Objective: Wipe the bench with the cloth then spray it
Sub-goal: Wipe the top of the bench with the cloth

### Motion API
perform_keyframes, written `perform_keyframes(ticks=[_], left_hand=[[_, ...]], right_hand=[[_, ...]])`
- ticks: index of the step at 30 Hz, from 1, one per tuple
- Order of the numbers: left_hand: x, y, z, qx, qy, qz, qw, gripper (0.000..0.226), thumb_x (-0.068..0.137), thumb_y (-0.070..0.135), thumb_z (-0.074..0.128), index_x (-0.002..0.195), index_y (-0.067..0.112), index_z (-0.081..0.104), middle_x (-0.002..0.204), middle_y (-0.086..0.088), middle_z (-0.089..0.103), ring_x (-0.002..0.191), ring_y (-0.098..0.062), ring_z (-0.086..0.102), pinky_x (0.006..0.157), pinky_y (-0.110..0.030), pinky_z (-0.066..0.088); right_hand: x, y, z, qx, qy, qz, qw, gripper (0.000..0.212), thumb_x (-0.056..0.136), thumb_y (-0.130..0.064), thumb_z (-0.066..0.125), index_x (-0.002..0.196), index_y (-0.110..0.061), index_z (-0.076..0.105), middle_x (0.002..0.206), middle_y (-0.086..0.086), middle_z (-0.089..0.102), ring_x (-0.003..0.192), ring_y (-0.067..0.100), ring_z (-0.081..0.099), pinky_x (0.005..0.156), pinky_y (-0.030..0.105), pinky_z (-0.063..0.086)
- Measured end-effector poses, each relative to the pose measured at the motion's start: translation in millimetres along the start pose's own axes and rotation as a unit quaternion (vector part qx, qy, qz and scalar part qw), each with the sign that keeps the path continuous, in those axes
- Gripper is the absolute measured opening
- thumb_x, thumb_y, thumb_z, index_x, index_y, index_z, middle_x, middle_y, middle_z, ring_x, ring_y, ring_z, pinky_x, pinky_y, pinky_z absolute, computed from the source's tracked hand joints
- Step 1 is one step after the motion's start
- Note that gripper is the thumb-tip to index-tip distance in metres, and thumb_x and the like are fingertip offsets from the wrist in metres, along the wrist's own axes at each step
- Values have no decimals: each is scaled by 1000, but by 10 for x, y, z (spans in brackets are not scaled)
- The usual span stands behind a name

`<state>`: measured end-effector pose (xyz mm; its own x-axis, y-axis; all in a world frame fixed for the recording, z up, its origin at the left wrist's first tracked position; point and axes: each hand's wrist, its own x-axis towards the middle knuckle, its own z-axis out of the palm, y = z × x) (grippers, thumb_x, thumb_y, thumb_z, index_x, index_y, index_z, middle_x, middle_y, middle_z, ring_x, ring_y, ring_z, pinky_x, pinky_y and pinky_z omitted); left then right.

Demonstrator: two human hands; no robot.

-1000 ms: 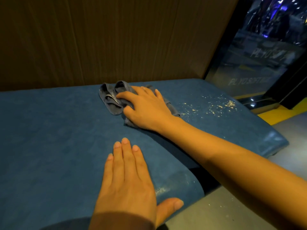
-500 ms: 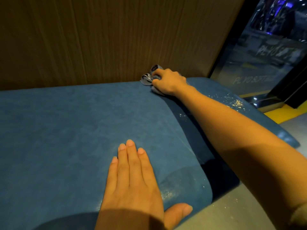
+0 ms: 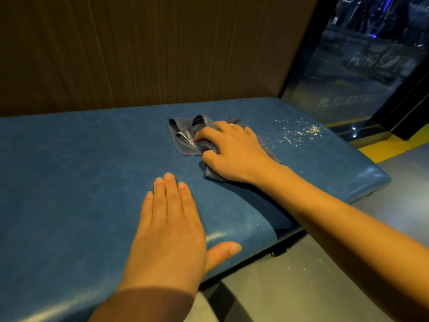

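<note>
right hand [image 3: 234, 152] fingers curl on the cloth [image 3: 185, 135]; left hand [image 3: 169, 231] lies flat, released, on the bench [image 3: 69, 170]

I see my bare left hand [image 3: 169, 231] lying flat, palm down, fingers together pointing toward twelve o'clock and thumb splayed toward three, while my bare right hand [image 3: 234, 154] reaches toward eleven o'clock, fingers curled and pressing down.
</note>
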<state>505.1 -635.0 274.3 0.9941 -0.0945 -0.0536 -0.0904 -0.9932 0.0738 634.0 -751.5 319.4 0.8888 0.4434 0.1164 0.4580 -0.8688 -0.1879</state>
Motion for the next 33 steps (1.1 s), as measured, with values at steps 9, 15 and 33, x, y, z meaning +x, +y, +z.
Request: perform_keyframes(ticks=[9,15,33], left_hand=[[-61,77,-342,82,-53,-21,995,152,25,75,-46,145,-8,-5,153,-30,-6,144,-39,1,116,-41,11],[-33,205,-553,69,-138,-19,988,135,41,86,-12,143,-2,-21,152,-23,-24,143,-34,-16,117,-38,-1],[395,813,-473,71,-163,65,982,113,77,75,28,145,-4,-16,153,-24,-21,143,-34,-16,119,-40,-3]], right_hand=[[-787,80,-40,6,34,-19,999,51,72,-42,29,115,-36,56,123,-2,52,123,24,42,106,56,27],[-1053,530,-98,-1,82,14,997,52,71,-37,33,112,-29,63,116,1,59,114,26,50,97,47,34],[-947,1248,-148,12,229,310,923,39,82,-28,40,117,-27,57,124,10,56,126,31,41,111,55,22]])
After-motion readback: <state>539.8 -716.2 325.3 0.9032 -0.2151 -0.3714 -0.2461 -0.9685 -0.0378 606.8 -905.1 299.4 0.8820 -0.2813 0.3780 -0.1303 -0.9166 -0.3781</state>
